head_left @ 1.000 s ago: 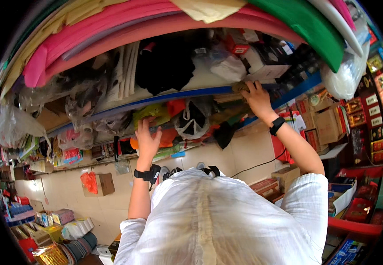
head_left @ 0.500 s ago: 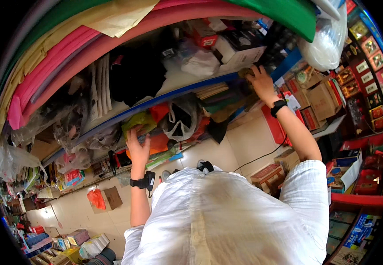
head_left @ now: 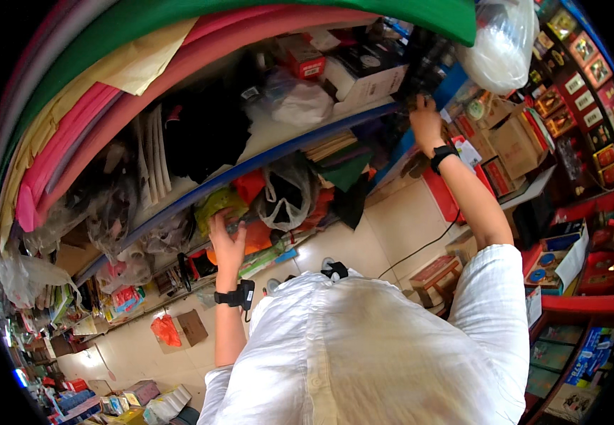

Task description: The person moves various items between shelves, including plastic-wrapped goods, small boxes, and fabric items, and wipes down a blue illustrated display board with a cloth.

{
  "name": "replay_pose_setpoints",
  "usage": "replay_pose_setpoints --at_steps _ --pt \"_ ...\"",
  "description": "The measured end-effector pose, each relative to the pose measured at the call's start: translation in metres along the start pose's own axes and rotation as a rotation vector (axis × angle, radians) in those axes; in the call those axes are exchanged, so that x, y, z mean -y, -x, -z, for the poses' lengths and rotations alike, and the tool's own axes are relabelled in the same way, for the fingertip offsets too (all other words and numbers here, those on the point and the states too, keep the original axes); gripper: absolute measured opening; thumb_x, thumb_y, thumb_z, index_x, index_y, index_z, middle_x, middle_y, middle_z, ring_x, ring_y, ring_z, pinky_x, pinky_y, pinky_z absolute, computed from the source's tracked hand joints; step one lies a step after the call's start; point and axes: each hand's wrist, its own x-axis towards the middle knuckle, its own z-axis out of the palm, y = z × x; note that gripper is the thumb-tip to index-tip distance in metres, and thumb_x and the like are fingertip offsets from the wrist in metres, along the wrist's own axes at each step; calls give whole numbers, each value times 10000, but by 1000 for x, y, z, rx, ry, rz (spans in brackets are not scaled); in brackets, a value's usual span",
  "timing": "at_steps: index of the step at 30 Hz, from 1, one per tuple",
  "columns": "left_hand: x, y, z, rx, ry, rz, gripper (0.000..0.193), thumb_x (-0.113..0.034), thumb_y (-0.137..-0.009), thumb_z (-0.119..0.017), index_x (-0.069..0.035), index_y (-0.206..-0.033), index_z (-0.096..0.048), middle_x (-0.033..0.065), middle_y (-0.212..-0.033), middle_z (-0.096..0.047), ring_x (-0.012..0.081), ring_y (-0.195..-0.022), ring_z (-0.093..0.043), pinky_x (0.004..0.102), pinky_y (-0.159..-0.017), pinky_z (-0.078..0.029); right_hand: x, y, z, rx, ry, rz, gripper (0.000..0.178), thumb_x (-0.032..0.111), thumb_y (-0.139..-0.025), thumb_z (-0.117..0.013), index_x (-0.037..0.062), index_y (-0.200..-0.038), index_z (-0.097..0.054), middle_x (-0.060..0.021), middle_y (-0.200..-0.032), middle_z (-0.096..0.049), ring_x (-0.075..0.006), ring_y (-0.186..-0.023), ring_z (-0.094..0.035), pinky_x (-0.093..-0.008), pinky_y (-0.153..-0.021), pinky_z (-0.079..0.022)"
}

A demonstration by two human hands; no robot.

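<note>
My left hand (head_left: 227, 244) is at the lower shelf, with its fingers apart against a yellow-green plastic bag (head_left: 212, 202). An orange bag (head_left: 258, 239) lies just beside it, and a clear carrier bag with dark contents (head_left: 283, 195) hangs to its right. My right hand (head_left: 426, 126) reaches up to the right end of the blue shelf edge (head_left: 307, 136), near a blue upright (head_left: 450, 83). Its fingers are bent over dark items, and whether they grip anything is hidden. Both wrists wear black bands.
Coloured paper sheets (head_left: 73, 152) overhang the top. On the upper shelf are a black bundle (head_left: 204, 142), a white-and-black box (head_left: 365, 74) and a red box (head_left: 303, 58). A stuffed clear bag (head_left: 502, 53) hangs at right. A cable (head_left: 427, 248) crosses the floor near cartons (head_left: 436, 276).
My right hand has shifted a little right along the shelf end, and the brownish thing at its fingertips no longer shows there. My left hand stays by the yellow-green bag. The view has shifted slightly.
</note>
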Motion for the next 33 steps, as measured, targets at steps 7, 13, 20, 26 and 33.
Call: replay_pose_setpoints --at_steps 7,13,20,26,33 --pt "-10 5 -12 13 -19 -14 409 -179 -907 -682 -43 -1279 -580 161 -1217 -592 376 -1114 -595 479 -988 -422 -25 40 36 33 -148 -259 516 17 -817 -694 173 -1306 -645 -201 -1378 -529 -422 -1180 -563 -496 -815 -587" --pt "3 20 -5 47 7 93 365 -123 -913 -684 -15 -1250 -597 177 -1217 -591 347 -1069 -637 434 -930 -491 15 91 54 127 -775 -390 499 36 -837 -710 126 -1318 -612 -223 -1275 -587 -432 -1189 -573 -493 -967 -514" --pt "18 28 4 -60 93 229 337 -95 -953 -666 14 -1263 -590 177 -1189 -666 267 -1046 -673 377 -905 -528 64 146 73 297 -2156 -835 404 213 -1037 -579 13 -1387 -546 -149 -1367 -619 -273 -1232 -619 -416 -1048 -491" --pt "12 48 12 -139 142 305 293 -71 -990 -628 12 -1267 -586 131 -1172 -681 221 -1092 -655 355 -951 -514 85 141 59 679 -2886 -972 508 370 -1042 -494 -7 -1376 -554 -157 -1256 -677 -288 -1109 -659 -421 -995 -521" --pt "30 51 44 -207 352 344 244 -71 -1005 -619 3 -1237 -614 78 -1158 -680 175 -1073 -640 311 -931 -498 126 136 85 726 -2957 -979 507 326 -997 -529 -18 -1369 -556 -162 -1264 -673 -294 -1129 -654 -421 -1012 -513"
